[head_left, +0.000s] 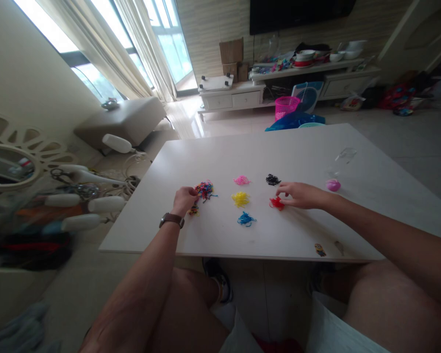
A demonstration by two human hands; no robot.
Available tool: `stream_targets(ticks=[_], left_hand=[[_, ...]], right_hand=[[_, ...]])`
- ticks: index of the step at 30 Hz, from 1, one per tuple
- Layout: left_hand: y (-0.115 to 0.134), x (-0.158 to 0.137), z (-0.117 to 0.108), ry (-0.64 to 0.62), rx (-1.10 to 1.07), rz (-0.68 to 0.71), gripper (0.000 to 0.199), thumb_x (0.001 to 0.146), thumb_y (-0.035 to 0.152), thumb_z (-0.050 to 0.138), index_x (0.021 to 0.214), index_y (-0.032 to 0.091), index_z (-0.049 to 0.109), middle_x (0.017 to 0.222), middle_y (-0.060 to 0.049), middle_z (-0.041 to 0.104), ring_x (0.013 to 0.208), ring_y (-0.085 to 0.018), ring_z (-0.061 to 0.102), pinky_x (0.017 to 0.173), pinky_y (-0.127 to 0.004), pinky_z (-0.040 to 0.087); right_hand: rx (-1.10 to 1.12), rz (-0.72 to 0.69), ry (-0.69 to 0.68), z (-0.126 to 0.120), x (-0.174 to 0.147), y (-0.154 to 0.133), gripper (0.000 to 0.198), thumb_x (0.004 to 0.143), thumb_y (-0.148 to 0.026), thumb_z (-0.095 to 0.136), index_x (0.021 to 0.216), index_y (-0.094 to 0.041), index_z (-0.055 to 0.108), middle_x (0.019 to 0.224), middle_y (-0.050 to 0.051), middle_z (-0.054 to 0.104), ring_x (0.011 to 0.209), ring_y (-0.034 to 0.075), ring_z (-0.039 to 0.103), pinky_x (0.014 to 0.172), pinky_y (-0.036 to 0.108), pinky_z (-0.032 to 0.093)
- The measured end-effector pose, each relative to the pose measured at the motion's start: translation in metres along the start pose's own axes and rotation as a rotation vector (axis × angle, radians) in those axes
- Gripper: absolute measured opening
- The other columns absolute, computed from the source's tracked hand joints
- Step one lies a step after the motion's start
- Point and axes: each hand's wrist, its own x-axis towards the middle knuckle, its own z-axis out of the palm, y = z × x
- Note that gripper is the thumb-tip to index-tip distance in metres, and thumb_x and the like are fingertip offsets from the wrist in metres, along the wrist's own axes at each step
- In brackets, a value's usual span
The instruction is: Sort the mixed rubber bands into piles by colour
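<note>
On the white table [206, 240] lies a mixed pile of small multicoloured rubber bands [206, 189]. My left hand [184, 200], with a watch on its wrist, is at the left edge of that pile, its fingers pinched together; what is between them is too small to make out. A few mixed bands [194, 210] lie just below it. Over a red pile [277, 203] my right hand [294, 194] reaches in from the right, thumb and forefinger apart. Single-colour piles stand between and beyond the hands: pink [241, 180], yellow [240, 199], blue [246, 219] and black [272, 179].
A pink round object [333, 185] and a clear plastic container [346, 155] sit at the table's right. Near the front edge is a small cartoon sticker [319, 250]. Beyond the table stand a pink basket [286, 106] and a low cabinet [231, 98]. A lamp [118, 143] is at left.
</note>
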Motion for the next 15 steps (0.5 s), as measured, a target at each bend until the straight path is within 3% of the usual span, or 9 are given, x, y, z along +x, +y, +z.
stream_targets(ticks=[9,15], left_hand=[[-0.007,0.004,-0.010,-0.013,-0.169,0.003,0.017,0.072,0.021,0.072,0.086,0.012,0.078,0.073,-0.007,0.074,0.063,-0.016,0.062,0.055,-0.024,0.041],[-0.012,0.005,-0.008,-0.001,-0.083,0.033,0.016,0.072,0.022,0.074,0.085,0.014,0.080,0.080,-0.008,0.076,0.071,-0.018,0.066,0.064,-0.025,0.045]], right_hand=[[0.006,0.014,-0.023,-0.003,-0.001,-0.002,0.031,0.091,-0.047,0.053,0.100,-0.022,0.070,0.109,0.009,0.066,0.084,0.022,0.063,0.074,0.033,0.043],[0.029,-0.008,-0.046,-0.003,-0.001,-0.002,0.030,0.091,-0.046,0.053,0.097,-0.022,0.070,0.105,0.008,0.066,0.083,0.022,0.063,0.073,0.033,0.043]])
